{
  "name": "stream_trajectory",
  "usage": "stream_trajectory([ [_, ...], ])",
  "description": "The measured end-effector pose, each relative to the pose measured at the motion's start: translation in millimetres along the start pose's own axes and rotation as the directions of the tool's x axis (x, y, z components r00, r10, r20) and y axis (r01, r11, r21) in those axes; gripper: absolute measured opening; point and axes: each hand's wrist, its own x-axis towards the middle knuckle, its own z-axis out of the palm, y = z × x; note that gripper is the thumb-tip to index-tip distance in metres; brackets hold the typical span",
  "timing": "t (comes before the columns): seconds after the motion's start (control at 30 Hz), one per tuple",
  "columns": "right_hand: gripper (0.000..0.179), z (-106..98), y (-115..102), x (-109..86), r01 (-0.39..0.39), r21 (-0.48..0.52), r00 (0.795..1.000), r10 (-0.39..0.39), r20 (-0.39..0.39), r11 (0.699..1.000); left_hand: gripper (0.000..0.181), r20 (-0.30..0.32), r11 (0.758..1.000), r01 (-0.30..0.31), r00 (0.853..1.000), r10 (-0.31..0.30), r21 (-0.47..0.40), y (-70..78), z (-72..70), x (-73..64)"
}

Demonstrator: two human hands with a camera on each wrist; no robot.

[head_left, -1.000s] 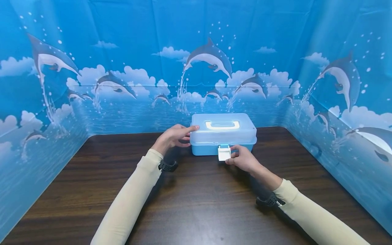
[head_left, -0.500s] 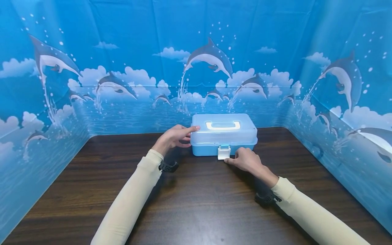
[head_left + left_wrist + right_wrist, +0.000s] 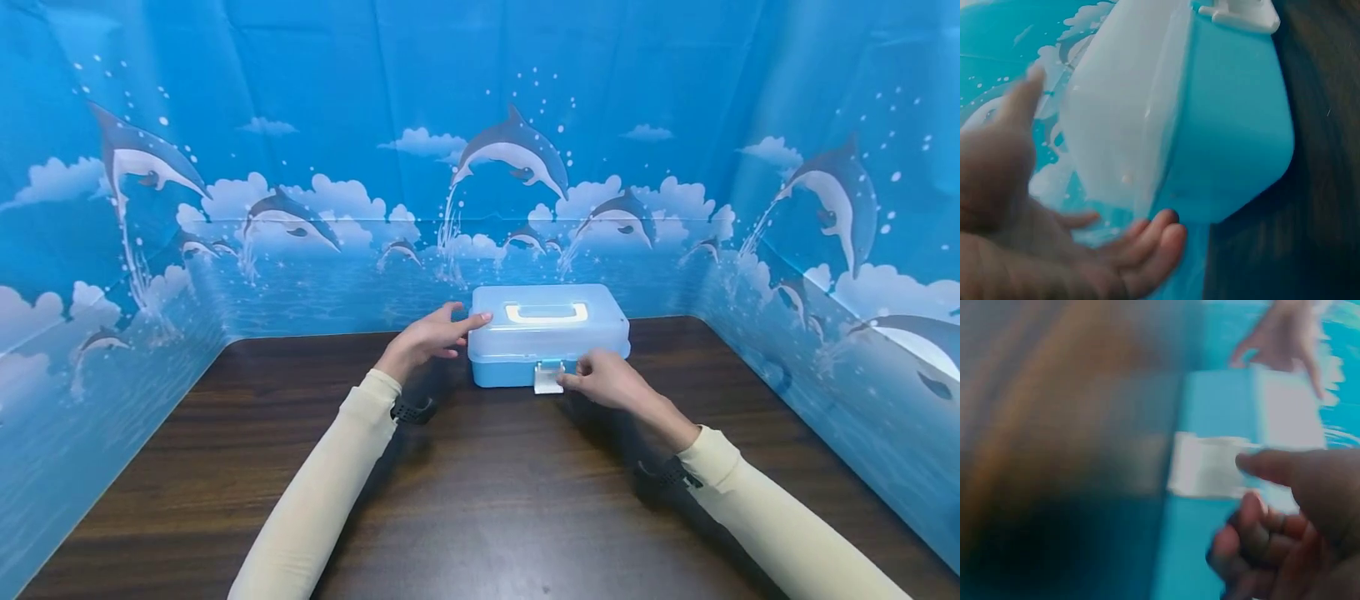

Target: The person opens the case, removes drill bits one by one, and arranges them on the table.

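Observation:
A storage box with a translucent lid [image 3: 495,337] and a blue base [image 3: 504,374] stands closed at the table's far side. Its white latch [image 3: 549,379] hangs down at the front, tilted outward from the base. My left hand [image 3: 429,338] is at the box's left end, thumb by the lid's corner; in the left wrist view its fingers are spread and relaxed. At the latch's right edge is my right hand [image 3: 606,381]. The right wrist view, blurred, has the thumb [image 3: 1269,465] over the latch and the other fingers loosely bent, apart from the thumb.
A white carrying handle [image 3: 546,314] lies on top of the lid. The dark wooden table [image 3: 480,500] extends in front of the box. Blue dolphin-print sheeting [image 3: 337,125] surrounds the back and sides, close behind the box.
My right thumb and fingers have shifted at the latch, moving from holding its side to the thumb at its edge. The latch still hangs down. My left hand has loosened slightly beside the box.

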Motion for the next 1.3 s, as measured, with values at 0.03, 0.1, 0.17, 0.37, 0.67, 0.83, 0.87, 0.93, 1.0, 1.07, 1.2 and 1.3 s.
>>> stream_trajectory([
  [0.03, 0.043, -7.9, -1.6, -1.7, 0.046, 0.003, 0.999, -0.046, -0.029, 0.999, 0.12, 0.004, 0.995, -0.055, 0.998, 0.055, 0.088, 0.4, 0.8, -0.8],
  [0.1, 0.032, -22.8, -2.9, -5.3, 0.13, -0.002, 0.986, -0.13, -0.108, 0.991, 0.121, 0.039, 0.946, -0.174, 0.985, 0.17, 0.273, 1.4, 4.5, -2.8],
  [0.17, 0.023, -35.3, 0.7, -7.3, 0.192, -0.046, 0.956, -0.197, -0.219, 0.98, 0.123, 0.077, 0.859, -0.276, 0.96, 0.27, 0.431, 2.6, 10.5, -4.1],
  [0.37, 0.071, -53.9, 33.9, 0.0, 0.166, -0.076, 0.934, -0.181, -0.309, 0.983, 0.122, 0.121, 0.73, -0.389, 0.912, 0.393, 0.562, 7.5, 23.5, -2.5],
  [0.67, 0.109, -46.8, 81.9, 20.0, 0.131, 0.152, 0.988, -0.116, -0.101, 0.98, 0.113, 0.104, 0.748, -0.395, 0.908, 0.406, 0.533, 13.1, 16.0, 0.6],
  [0.83, 0.105, -46.9, 84.9, 22.4, 0.167, 0.162, 0.983, -0.151, -0.105, 0.973, 0.111, 0.093, 0.75, -0.391, 0.909, 0.407, 0.533, 13.1, 14.7, 1.3],
  [0.87, 0.104, -46.5, 84.9, 22.4, 0.168, 0.153, 0.983, -0.153, -0.104, 0.974, 0.111, 0.095, 0.75, -0.39, 0.909, 0.406, 0.534, 12.6, 14.6, 1.2],
  [0.93, 0.104, -45.3, 84.6, 22.3, 0.167, 0.14, 0.983, -0.153, -0.104, 0.976, 0.11, 0.102, 0.748, -0.389, 0.91, 0.401, 0.538, 11.2, 14.2, 0.9],
  [1.0, 0.105, -43.7, 84.1, 22.4, 0.166, 0.131, 0.982, -0.152, -0.108, 0.977, 0.108, 0.108, 0.747, -0.387, 0.913, 0.394, 0.54, 9.8, 13.5, 0.1],
  [1.07, 0.104, -42.2, 83.6, 23.0, 0.166, 0.127, 0.981, -0.151, -0.118, 0.978, 0.107, 0.108, 0.749, -0.384, 0.914, 0.39, 0.54, 9.0, 12.7, -1.3],
  [1.2, 0.103, -40.8, 82.5, 23.6, 0.168, 0.133, 0.979, -0.149, -0.142, 0.977, 0.105, 0.104, 0.752, -0.385, 0.913, 0.394, 0.536, 8.4, 11.6, -3.9],
  [1.3, 0.102, -41.3, 82.8, 22.5, 0.169, 0.141, 0.978, -0.149, -0.144, 0.975, 0.103, 0.107, 0.751, -0.393, 0.91, 0.401, 0.531, 7.9, 12.3, -5.0],
])
